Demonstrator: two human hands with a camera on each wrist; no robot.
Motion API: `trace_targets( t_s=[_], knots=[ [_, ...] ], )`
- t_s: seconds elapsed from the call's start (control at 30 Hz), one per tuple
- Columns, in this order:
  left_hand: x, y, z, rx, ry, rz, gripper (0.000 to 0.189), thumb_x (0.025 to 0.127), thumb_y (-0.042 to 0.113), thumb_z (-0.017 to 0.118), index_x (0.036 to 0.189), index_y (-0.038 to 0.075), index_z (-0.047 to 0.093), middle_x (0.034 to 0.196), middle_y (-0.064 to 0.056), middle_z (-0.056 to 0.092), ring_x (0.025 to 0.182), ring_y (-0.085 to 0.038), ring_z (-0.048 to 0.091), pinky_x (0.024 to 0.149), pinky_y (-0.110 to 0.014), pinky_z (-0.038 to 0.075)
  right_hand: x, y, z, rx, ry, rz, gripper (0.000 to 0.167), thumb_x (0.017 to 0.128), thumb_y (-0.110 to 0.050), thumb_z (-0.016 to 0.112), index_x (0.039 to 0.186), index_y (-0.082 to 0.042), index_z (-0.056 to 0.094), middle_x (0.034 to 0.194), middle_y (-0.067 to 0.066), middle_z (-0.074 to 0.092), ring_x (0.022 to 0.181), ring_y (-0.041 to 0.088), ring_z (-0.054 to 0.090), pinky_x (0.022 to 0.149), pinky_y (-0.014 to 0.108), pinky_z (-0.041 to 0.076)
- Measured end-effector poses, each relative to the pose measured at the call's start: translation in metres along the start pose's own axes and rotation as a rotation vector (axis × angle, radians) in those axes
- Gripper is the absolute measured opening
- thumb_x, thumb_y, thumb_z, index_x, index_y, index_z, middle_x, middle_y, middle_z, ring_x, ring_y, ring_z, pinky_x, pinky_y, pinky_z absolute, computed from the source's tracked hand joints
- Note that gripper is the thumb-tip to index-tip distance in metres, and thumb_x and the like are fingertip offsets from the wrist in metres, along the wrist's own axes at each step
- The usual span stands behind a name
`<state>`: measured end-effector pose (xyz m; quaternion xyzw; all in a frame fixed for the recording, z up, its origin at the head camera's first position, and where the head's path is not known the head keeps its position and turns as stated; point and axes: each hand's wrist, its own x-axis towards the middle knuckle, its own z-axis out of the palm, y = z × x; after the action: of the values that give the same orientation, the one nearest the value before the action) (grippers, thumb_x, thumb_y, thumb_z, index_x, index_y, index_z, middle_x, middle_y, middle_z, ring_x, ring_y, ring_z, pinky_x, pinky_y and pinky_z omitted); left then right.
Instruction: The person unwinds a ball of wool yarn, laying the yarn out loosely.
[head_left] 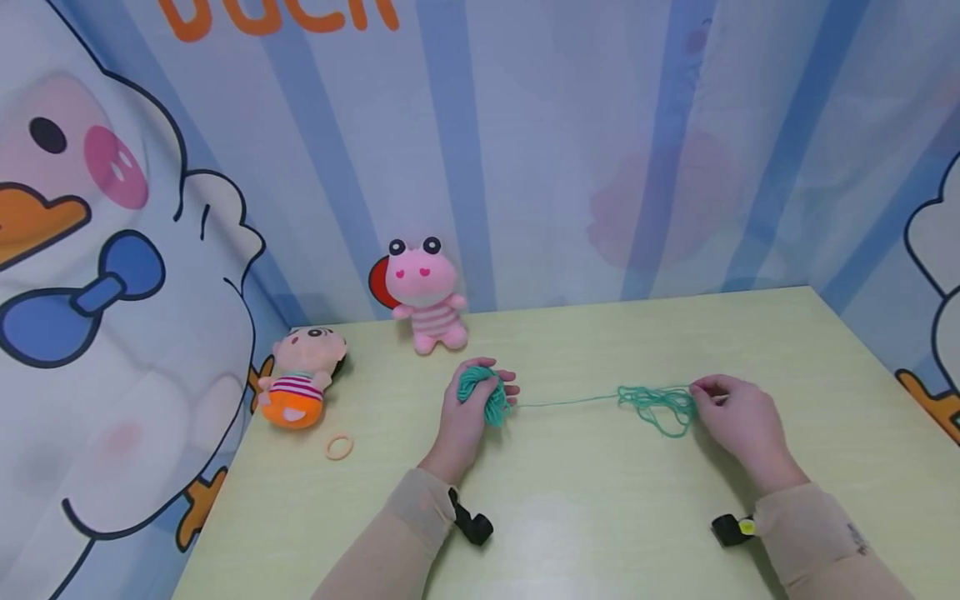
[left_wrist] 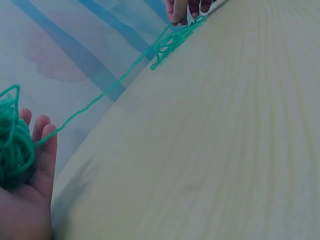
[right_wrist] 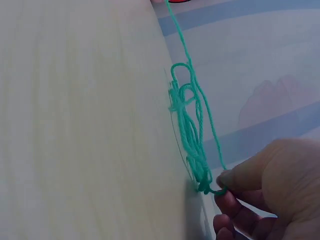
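Note:
A bundle of green yarn [head_left: 495, 402] is held in my left hand [head_left: 467, 417], the thumb over it and the fingers behind. From this bundle one strand runs right across the table to a loose tangle of green yarn loops [head_left: 663, 407]. My right hand [head_left: 742, 425] pinches the yarn at the tangle's right end between thumb and forefinger. In the right wrist view the pinched strand lies between the thumb and forefinger [right_wrist: 226, 181], with the loops [right_wrist: 192, 135] beside it. The left wrist view shows the yarn bundle [left_wrist: 15, 142] against the palm.
A pink plush toy [head_left: 429, 300] with a striped belly sits at the table's back edge. A doll in orange shorts [head_left: 300, 379] lies at the left, with a small peach ring [head_left: 339, 447] in front of it. Behind the pale wooden table [head_left: 585, 517] hangs a striped curtain [head_left: 540, 167].

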<state>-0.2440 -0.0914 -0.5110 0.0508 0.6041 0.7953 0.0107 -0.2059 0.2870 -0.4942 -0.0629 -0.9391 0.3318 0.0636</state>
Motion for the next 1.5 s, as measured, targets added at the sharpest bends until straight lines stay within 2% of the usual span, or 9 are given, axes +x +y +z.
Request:
trace_targets(
  t_s=[0.17, 0.33, 0.47, 0.6, 0.73, 0.97, 1.13, 1.3, 1.5],
  knots=[
    [-0.001, -0.001, 0.000, -0.040, -0.039, 0.009, 0.034, 0.113, 0.009, 0.054, 0.143, -0.005, 0.049, 0.119, -0.014, 0.078, 0.098, -0.021, 0.081, 0.091, -0.037, 0.070, 0.000, -0.002, 0.002, -0.036, -0.059, -0.007, 0.036, 0.109, -0.028, 0.064, 0.127, 0.001, 0.075, 0.117, 0.025, 0.077, 0.106, 0.041, 0.070, 0.084, 0.048, 0.055],
    [-0.001, -0.001, 0.000, -0.064, -0.090, 0.015, 0.038, 0.113, 0.011, 0.055, 0.144, -0.007, 0.046, 0.120, -0.012, 0.077, 0.102, -0.021, 0.081, 0.093, -0.038, 0.069, -0.004, -0.014, 0.007, 0.011, 0.013, -0.055, 0.034, 0.108, -0.029, 0.067, 0.123, 0.001, 0.071, 0.112, 0.021, 0.068, 0.093, 0.033, 0.062, 0.074, 0.034, 0.045],
    [-0.002, -0.001, 0.000, -0.071, -0.110, 0.017, 0.032, 0.113, 0.012, 0.056, 0.141, -0.002, 0.050, 0.122, -0.013, 0.076, 0.104, -0.023, 0.081, 0.094, -0.039, 0.069, -0.008, -0.038, 0.019, 0.087, 0.038, -0.168, 0.024, 0.107, -0.026, 0.070, 0.113, -0.003, 0.071, 0.110, 0.016, 0.071, 0.089, 0.025, 0.063, 0.073, 0.032, 0.051],
    [-0.002, 0.000, -0.001, -0.070, -0.121, 0.017, 0.027, 0.113, 0.012, 0.056, 0.138, 0.002, 0.053, 0.125, -0.015, 0.075, 0.105, -0.024, 0.081, 0.096, -0.039, 0.069, -0.013, -0.067, 0.041, 0.138, -0.075, -0.281, 0.023, 0.107, -0.024, 0.072, 0.122, -0.006, 0.075, 0.116, 0.011, 0.079, 0.102, 0.029, 0.074, 0.090, 0.042, 0.064],
    [-0.002, 0.001, -0.002, -0.068, -0.146, 0.019, 0.034, 0.114, 0.014, 0.056, 0.143, -0.003, 0.048, 0.130, -0.018, 0.073, 0.107, -0.024, 0.081, 0.098, -0.039, 0.068, -0.015, -0.093, 0.067, 0.169, -0.214, -0.318, 0.032, 0.107, -0.028, 0.074, 0.133, -0.009, 0.075, 0.130, 0.008, 0.079, 0.123, 0.036, 0.075, 0.107, 0.056, 0.062],
    [-0.004, 0.002, -0.002, -0.083, -0.194, 0.021, 0.044, 0.115, 0.016, 0.057, 0.148, -0.007, 0.041, 0.133, -0.017, 0.072, 0.109, -0.023, 0.081, 0.099, -0.038, 0.068, -0.010, -0.127, 0.102, 0.179, -0.321, -0.380, 0.039, 0.103, -0.030, 0.080, 0.136, -0.009, 0.076, 0.132, 0.009, 0.080, 0.126, 0.032, 0.076, 0.111, 0.053, 0.061],
    [-0.005, 0.004, 0.000, -0.090, -0.204, 0.027, 0.046, 0.115, 0.013, 0.054, 0.150, -0.011, 0.036, 0.135, -0.019, 0.070, 0.107, -0.021, 0.081, 0.098, -0.036, 0.068, -0.009, -0.133, 0.111, 0.170, -0.310, -0.411, 0.028, 0.101, -0.027, 0.082, 0.125, -0.011, 0.083, 0.117, 0.003, 0.083, 0.104, 0.019, 0.076, 0.098, 0.042, 0.065],
    [-0.004, 0.005, 0.001, -0.083, -0.202, 0.036, 0.046, 0.115, 0.012, 0.053, 0.150, -0.012, 0.035, 0.130, -0.011, 0.072, 0.106, -0.020, 0.081, 0.097, -0.034, 0.068, -0.008, -0.132, 0.112, 0.171, -0.295, -0.448, 0.014, 0.102, -0.024, 0.081, 0.111, -0.015, 0.087, 0.099, -0.003, 0.082, 0.086, 0.008, 0.066, 0.080, 0.028, 0.058],
    [-0.004, 0.003, -0.001, -0.065, -0.181, 0.039, 0.039, 0.115, 0.012, 0.054, 0.147, -0.008, 0.041, 0.136, -0.025, 0.069, 0.106, -0.021, 0.081, 0.097, -0.036, 0.068, -0.008, -0.123, 0.107, 0.195, -0.292, -0.404, 0.016, 0.104, -0.024, 0.078, 0.116, -0.018, 0.087, 0.105, -0.004, 0.084, 0.096, 0.012, 0.075, 0.088, 0.032, 0.062]
  ],
)
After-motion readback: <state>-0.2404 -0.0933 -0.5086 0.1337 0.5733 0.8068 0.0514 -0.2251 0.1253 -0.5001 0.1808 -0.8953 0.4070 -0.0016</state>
